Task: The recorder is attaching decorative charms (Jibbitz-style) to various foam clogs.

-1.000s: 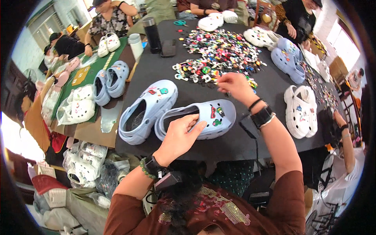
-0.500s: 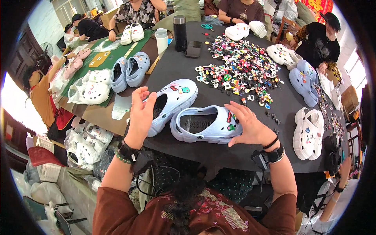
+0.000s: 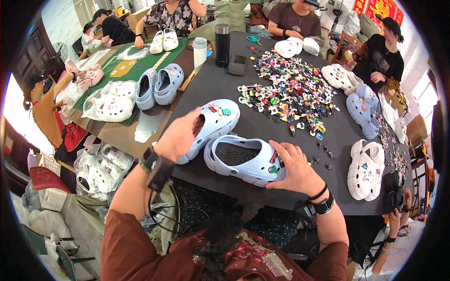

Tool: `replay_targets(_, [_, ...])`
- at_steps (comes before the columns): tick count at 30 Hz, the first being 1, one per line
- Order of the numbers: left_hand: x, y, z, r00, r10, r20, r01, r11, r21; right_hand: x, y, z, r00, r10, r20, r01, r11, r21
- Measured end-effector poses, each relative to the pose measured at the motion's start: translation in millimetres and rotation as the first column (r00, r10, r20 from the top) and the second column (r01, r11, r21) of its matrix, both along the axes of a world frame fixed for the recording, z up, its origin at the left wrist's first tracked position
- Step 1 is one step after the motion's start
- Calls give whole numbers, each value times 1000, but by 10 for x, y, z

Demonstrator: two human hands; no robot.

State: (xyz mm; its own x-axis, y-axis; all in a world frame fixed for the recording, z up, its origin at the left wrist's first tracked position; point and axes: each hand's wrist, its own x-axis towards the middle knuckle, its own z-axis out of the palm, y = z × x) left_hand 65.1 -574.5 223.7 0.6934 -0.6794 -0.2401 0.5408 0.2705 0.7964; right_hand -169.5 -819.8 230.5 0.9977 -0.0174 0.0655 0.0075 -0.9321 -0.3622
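Two light blue clogs lie side by side on the black table in front of me, with colourful charms on their toes. My left hand point(image 3: 179, 135) is at the heel opening of the left clog point(image 3: 222, 121); its fingers are blurred and partly hidden there. My right hand point(image 3: 297, 169) spans the toe of the right clog point(image 3: 241, 174), thumb on the near side and fingers over the top, gripping it. That clog's dark insole faces up. Red and green charms point(image 3: 272, 169) show beside my right fingers.
A big heap of charms point(image 3: 290, 89) covers the table's middle. White clogs point(image 3: 366, 171) and blue clogs point(image 3: 363, 112) lie to the right. A black flask point(image 3: 222, 46) and a phone point(image 3: 236, 65) stand farther back. Another blue pair point(image 3: 168, 84) sits left. Co-workers surround the tables.
My left hand has moved right, onto the left clog's opening. My right hand has closed around the toe of the right clog, which has turned slightly, its toe nearer me.
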Motion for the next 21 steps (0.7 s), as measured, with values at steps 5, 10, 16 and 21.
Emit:
replay_targets(5, [324,-180,-126,961,-76,-266,86,996,29,-28,89,16,1000,-12,-5,12,1000,-9])
replay_targets(10, [171,-330,-151,995,48,-86,-39,993,108,-81,72,24,1000,-19,24,19,1000,-20])
replay_targets(16, [-60,-617,-49,954,113,278,-166,971,175,-21,-309,132,986,148,70,-163,937,311])
replay_targets(21, [-328,-867,136,913,28,407,-51,998,47,16,-315,190,942,-72,327,-11,969,245])
